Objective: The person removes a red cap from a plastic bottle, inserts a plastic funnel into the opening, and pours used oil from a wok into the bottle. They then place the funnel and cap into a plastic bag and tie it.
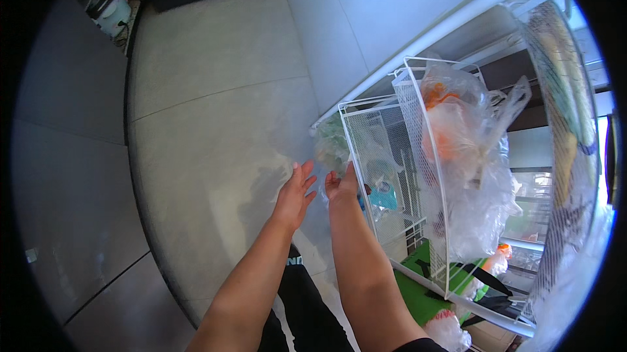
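My left hand [294, 195] reaches forward over the floor, its fingers stretched out and apart, with nothing visible in it. Beside it, my right hand [343, 184] is at the left front edge of a white mesh basket [371, 136]. Its fingers are curled and its thumb points up along the rim; whatever they hold, if anything, is hidden. Just beyond that hand, a clear plastic bag with something green inside [332, 138] is by the basket's corner. Through the mesh, a turquoise item [384, 196] shows low in the basket.
A second white wire basket [428, 123] on my right holds clear bags, one with orange contents [444, 136]. Further right stands another mesh basket [562, 91]. Green bags [418, 280] lie below. Grey cabinet fronts [72, 176] line the left, and a pale wall [366, 19] rises ahead.
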A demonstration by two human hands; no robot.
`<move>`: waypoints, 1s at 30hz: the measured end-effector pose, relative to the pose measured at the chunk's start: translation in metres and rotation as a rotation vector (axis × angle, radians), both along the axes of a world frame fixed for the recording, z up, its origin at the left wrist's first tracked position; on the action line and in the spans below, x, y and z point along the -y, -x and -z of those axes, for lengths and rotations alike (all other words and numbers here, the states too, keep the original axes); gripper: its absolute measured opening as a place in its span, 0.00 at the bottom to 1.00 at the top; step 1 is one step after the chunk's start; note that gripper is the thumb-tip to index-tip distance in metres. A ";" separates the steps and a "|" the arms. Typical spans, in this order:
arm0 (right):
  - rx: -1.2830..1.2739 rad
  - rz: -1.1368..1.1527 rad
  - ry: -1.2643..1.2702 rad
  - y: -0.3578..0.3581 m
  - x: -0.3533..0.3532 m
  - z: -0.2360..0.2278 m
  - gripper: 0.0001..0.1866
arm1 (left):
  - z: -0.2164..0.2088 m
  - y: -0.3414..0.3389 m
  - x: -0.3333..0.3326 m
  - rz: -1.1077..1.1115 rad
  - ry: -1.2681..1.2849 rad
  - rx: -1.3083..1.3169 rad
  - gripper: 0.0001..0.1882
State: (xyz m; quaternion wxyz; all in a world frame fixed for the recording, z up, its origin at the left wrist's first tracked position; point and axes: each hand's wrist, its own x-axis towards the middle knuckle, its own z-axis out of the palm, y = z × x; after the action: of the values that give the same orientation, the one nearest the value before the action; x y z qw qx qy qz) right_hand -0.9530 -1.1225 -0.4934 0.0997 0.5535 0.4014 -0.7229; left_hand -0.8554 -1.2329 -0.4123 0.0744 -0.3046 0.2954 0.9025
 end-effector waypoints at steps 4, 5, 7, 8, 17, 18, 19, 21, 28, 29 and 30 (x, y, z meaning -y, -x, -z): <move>-0.174 -0.144 -0.157 0.001 -0.007 0.018 0.21 | 0.023 0.023 -0.002 -0.003 -0.007 0.041 0.38; -0.237 -0.172 -0.217 -0.007 0.004 0.005 0.21 | 0.024 0.028 0.000 0.001 0.019 0.107 0.39; -0.525 -0.231 -0.363 -0.032 0.009 0.020 0.26 | 0.012 0.036 -0.002 0.034 0.077 0.231 0.42; -0.598 -0.332 -0.287 -0.050 0.013 0.010 0.25 | 0.004 0.033 0.004 0.016 0.042 0.271 0.42; -1.044 -0.966 -0.563 -0.186 0.018 -0.129 0.09 | -0.025 -0.060 0.009 -0.365 -0.039 0.252 0.22; -1.069 -0.988 -0.493 -0.192 0.016 -0.154 0.10 | -0.049 -0.074 0.015 -0.400 -0.092 0.279 0.19; -1.093 -1.011 -0.422 -0.198 0.013 -0.183 0.10 | -0.071 -0.089 0.020 -0.437 -0.146 0.304 0.17; -1.109 -0.992 -0.403 -0.213 0.017 -0.245 0.13 | -0.107 -0.125 0.026 -0.521 -0.215 0.314 0.14; -1.276 -1.285 -0.599 -0.244 0.029 -0.463 0.24 | -0.306 -0.214 0.018 -0.644 0.015 0.129 0.13; -1.215 -1.363 -0.605 -0.255 0.029 -0.485 0.25 | -0.333 -0.226 0.016 -0.654 0.113 0.144 0.12; -1.238 -1.372 -0.646 -0.267 0.027 -0.495 0.16 | -0.360 -0.238 0.016 -0.625 0.107 0.131 0.13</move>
State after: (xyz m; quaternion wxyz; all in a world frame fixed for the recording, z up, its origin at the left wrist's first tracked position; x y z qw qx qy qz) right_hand -0.6861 -1.1496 0.0012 0.1138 -0.2766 0.7962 -0.5259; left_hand -0.6177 -1.2491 -0.0525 -0.2037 -0.4415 0.2291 0.8432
